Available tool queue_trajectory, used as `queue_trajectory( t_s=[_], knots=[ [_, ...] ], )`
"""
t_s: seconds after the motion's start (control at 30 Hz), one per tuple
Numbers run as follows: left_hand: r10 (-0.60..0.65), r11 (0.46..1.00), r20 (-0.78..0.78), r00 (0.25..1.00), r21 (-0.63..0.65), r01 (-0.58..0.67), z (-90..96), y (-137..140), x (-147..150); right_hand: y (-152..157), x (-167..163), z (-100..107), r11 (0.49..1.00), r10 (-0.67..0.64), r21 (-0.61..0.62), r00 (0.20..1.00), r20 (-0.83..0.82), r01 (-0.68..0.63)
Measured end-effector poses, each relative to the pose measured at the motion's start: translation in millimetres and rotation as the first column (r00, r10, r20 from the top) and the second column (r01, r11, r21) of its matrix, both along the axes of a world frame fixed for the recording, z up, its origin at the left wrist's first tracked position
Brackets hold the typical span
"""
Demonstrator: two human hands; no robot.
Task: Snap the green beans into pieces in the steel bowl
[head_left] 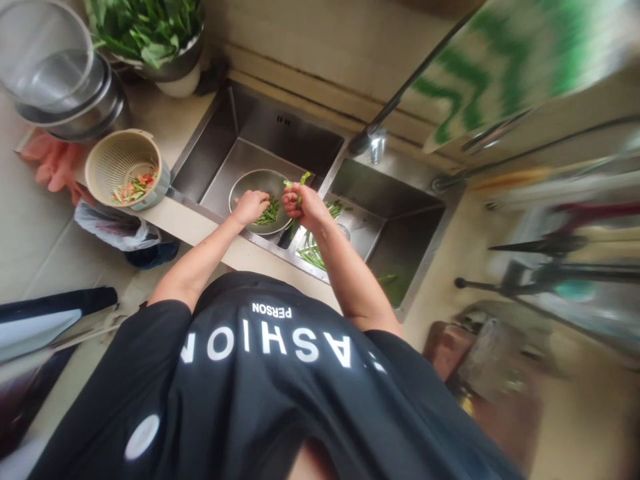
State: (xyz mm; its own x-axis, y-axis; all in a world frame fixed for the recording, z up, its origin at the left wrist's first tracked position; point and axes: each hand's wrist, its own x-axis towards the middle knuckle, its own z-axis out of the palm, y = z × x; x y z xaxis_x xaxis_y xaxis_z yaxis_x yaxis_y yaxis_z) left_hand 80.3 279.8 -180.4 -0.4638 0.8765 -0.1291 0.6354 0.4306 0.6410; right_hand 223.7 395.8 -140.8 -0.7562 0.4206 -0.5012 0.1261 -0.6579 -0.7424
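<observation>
Along a pale wall runs the counter [183,117], the largest thing I have in my head view, its right end crowded with kitchen gear too blurred for me to sort out. Let into its middle is a steel double sink with a left basin [225,177] and a right basin [413,230]; a tap [377,143] stands at the back edge between them. Toward the counter's back left corner I see a heap of leafy greens [150,30] in a vessel and a stack of metal pans [75,123], and at its near left edge a beige strainer basket [164,180] with chopped red and green pieces inside. A metal bowl [257,181] sits in the left basin, near its front right corner. Over that bowl I have the left hand [250,207], fingers bent down toward the cut green pieces [270,212]; I cannot tell whether they grip any. The right hand [309,208] is just beside it at the bowl's right side, fingers curled in, thumb and fingertips pinching green stalks [305,178] that poke out above. More loose stems [313,255] lie in the right basin's near left corner.
</observation>
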Motion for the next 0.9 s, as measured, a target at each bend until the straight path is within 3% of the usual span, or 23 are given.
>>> queue_trajectory(
  t_s=[0.07, 0.1, 0.17, 0.27, 0.37, 0.5, 0.67, 0.77, 0.9],
  knots=[
    [-0.008, 0.997, -0.096, 0.995, -0.077, 0.000, -0.3, -2, -5, 5, 3, -3, 0.998, 0.024, -0.061, 1.000, 0.019, -0.023],
    [-0.001, 0.999, -0.091, 0.996, -0.048, -0.004, 0.2, -2, -6, 6, 4, -5, 0.998, 0.033, -0.059, 0.999, 0.007, -0.032],
    [0.007, 0.994, 0.056, 0.998, 0.113, -0.013, 3.3, 1, -5, 6, 7, -9, 0.998, 0.064, -0.001, 0.997, -0.047, -0.064],
    [-0.098, 0.929, 0.369, 0.924, 0.368, -0.048, 13.9, 9, 4, 2, 11, -13, 0.981, 0.167, 0.121, 0.980, -0.107, -0.154],
    [-0.144, 0.885, 0.412, 0.900, 0.461, -0.069, 27.9, 14, 13, -1, 12, -11, 0.961, 0.234, 0.181, 0.962, -0.140, -0.207],
    [-0.031, 0.866, 0.421, 0.907, 0.464, -0.186, 39.5, 14, 18, -1, 15, -8, 0.966, 0.218, 0.182, 0.957, -0.193, -0.184],
    [-0.038, 0.867, 0.589, 0.807, 0.421, -0.267, 41.9, 13, 20, 1, 18, -13, 0.987, 0.141, 0.107, 0.971, -0.192, -0.122],
    [0.003, 0.853, 0.707, 0.708, 0.368, -0.371, 41.1, 12, 25, 0, 16, -14, 0.997, 0.076, 0.016, 0.982, -0.174, -0.074],
    [0.037, 0.818, 0.879, 0.475, 0.245, -0.519, 39.1, 11, 30, -4, 13, -6, 0.995, 0.056, -0.067, 0.984, -0.169, -0.068]
  ],
)
